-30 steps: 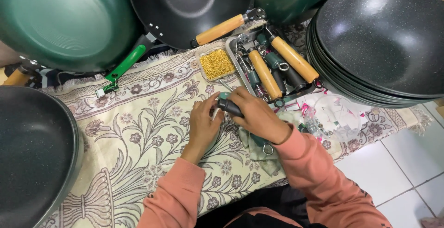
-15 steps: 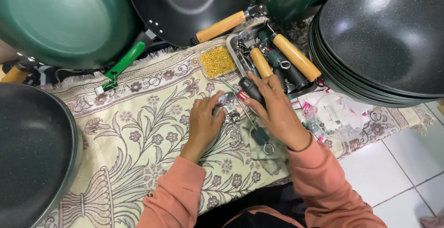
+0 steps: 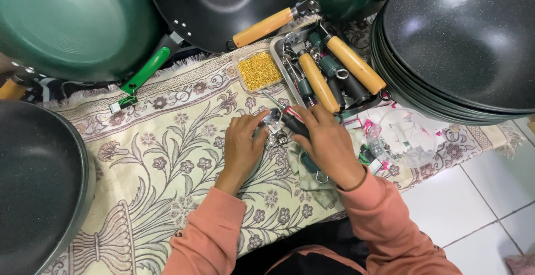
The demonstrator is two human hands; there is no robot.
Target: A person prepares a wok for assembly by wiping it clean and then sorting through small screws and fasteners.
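My right hand [image 3: 329, 141] grips a screwdriver [image 3: 287, 116] with a black and red handle, its metal shaft pointing up and left toward the container of gold screws [image 3: 259, 71]. My left hand [image 3: 242, 144] rests on the patterned cloth [image 3: 150, 158], its fingertips pinching a small shiny metal bracket [image 3: 274, 133] just under the screwdriver. A dark green handle with a metal ring [image 3: 312, 168] lies under my right wrist on a grey rag. Both sleeves are salmon pink.
A metal tray [image 3: 278, 49] holds several wooden and dark pan handles [image 3: 319, 82]. Green woks [image 3: 72, 24] and a black wok [image 3: 223, 1] lie at the back, a stack of speckled black woks [image 3: 462, 46] at right, another black wok [image 3: 33, 180] at left. A clear plastic bag [image 3: 404, 135] lies near white tiles.
My right hand shifted up and right with the screwdriver, turning it so the shaft points toward the screws. My left hand stayed on the small metal bracket.
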